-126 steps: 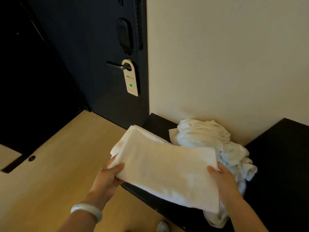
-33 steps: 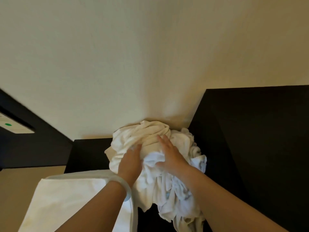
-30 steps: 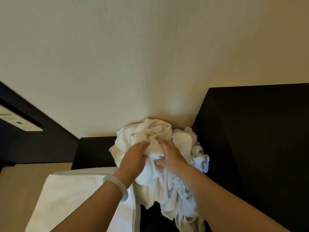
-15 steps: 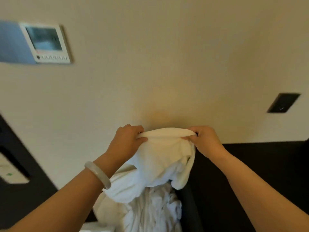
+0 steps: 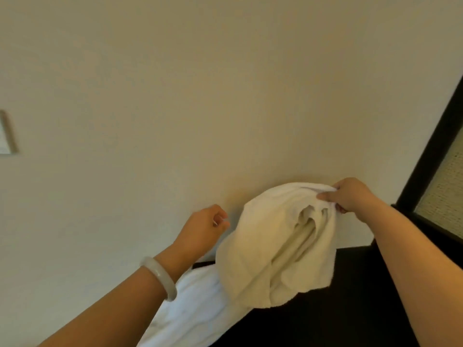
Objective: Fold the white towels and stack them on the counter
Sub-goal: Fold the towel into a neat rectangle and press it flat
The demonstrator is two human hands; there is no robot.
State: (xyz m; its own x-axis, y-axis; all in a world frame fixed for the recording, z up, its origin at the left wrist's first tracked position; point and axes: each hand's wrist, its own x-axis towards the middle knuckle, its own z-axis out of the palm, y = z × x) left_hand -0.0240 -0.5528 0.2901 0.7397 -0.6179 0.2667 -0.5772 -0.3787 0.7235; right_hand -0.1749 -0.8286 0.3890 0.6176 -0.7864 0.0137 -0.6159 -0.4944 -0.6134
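Observation:
A crumpled white towel hangs in the air in front of the beige wall. My right hand pinches its top edge at the upper right, and the cloth droops down and to the left from there. My left hand, with a pale bangle on the wrist, is raised just left of the towel; its fingers are curled and a small gap separates them from the cloth. Below, more white towels lie on the black counter, partly hidden by my left arm and the hanging towel.
The beige wall rises straight behind the counter. A wall panel shows at the left edge. A dark frame with a textured pane stands at the right, beside my right arm.
Both hands lifted a towel from the pile. My right hand has carried its edge up and to the right, and my left hand has let go and now sits beside it.

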